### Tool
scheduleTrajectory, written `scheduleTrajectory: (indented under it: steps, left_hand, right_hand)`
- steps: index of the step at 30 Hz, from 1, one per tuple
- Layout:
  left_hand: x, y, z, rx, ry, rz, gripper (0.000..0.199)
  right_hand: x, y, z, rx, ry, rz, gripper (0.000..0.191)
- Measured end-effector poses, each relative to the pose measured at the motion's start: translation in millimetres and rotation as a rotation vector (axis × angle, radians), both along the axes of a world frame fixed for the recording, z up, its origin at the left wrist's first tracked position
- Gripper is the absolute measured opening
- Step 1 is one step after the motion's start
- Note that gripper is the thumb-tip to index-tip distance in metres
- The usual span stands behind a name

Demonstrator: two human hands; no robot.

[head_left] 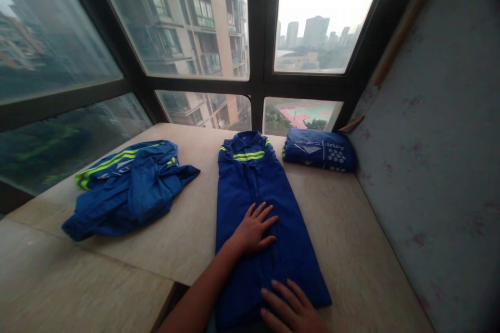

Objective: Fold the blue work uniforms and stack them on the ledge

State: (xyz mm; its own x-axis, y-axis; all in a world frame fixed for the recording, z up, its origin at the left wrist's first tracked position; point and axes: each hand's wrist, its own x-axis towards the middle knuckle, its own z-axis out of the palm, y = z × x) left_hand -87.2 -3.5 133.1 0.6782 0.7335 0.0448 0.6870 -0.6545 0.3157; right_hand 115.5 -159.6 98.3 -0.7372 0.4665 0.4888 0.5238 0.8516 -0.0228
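A blue work jacket (258,182) with a collar and yellow-green stripes lies folded into a long panel, its collar pointing at the windows. Across its middle my left hand (255,228) rests flat with the fingers spread. Nearer to me, my right hand (291,308) lies palm down at the jacket's lower end, fingers stretched and apart; its wrist is cut off by the frame's bottom edge. Neither hand grips the cloth. The inner side of the fold and the sleeves' ends are hidden.
On the left a crumpled blue garment (133,192) with yellow-green stripes lies on the pale ledge (187,250). A folded blue bundle (318,151) with white print sits at the back right, by the papered wall (429,166). Dark-framed windows (260,36) border the ledge.
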Motion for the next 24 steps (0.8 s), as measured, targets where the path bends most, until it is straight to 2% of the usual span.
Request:
scheduleTrajectory:
  steps: [4, 6, 12, 17, 19, 21, 24]
  left_hand:
    - [1, 2, 0.2, 0.016, -0.002, 0.003, 0.062]
    - [2, 0, -0.4, 0.026, 0.000, 0.009, 0.062]
    - [3, -13, -4.4, 0.019, 0.019, 0.009, 0.066]
    - [4, -27, -2.3, -0.025, 0.032, 0.015, 0.069]
    - [6, -32, 0.4, -0.040, 0.028, 0.021, 0.069]
    - [10, -39, 2.5, -0.068, 0.022, 0.026, 0.069]
    - [16, -53, 3.5, -0.133, -0.005, 0.040, 0.069]
  right_hand:
    - [-4, 4, 2.5, 0.019, -0.026, -0.177, 0.054]
    - [-8, 4, 3.1, 0.052, -0.022, -0.199, 0.053]
    - [-14, 5, 5.8, 0.226, 0.030, -0.010, 0.026]
    - [-16, 2, -12.6, 0.154, 0.137, 0.029, 0.016]
    - [-19, 1, -14.6, 0.103, 0.164, 0.031, 0.015]
    - [-18, 3, -4.7, 0.000, 0.106, 0.094, 0.015]
    - [-12, 14, 28.5, -0.156, 0.017, 0.180, 0.020]
